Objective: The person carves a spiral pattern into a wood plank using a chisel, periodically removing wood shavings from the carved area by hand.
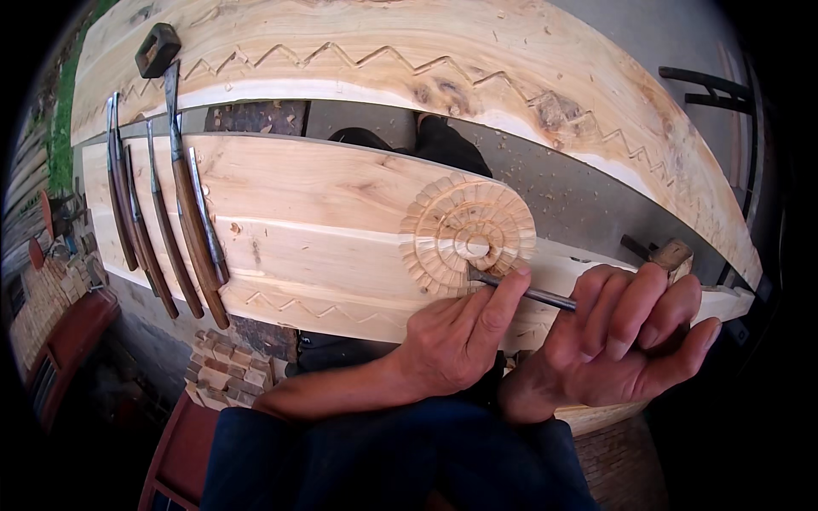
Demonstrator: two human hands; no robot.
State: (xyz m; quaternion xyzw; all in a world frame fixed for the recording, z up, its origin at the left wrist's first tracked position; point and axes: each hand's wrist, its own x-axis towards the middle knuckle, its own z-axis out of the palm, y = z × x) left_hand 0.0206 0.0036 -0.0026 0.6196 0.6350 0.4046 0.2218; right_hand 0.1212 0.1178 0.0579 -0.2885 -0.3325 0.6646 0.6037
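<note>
Gouge (552,299) in both hands, tip at near side of carved rosette (464,223), right part of near plank (324,204). R hand (626,336): fingers curled tight round handle. L hand (456,341): fingers pinching shaft nr tip. 5 other carving tools (198,243) across plank's left end; far plank (358,25) w/ zigzag groove.

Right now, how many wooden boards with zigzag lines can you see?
2. The far board stretches across the top of the picture. The near board, with the round carving, lies below it. More could be hidden.
</note>
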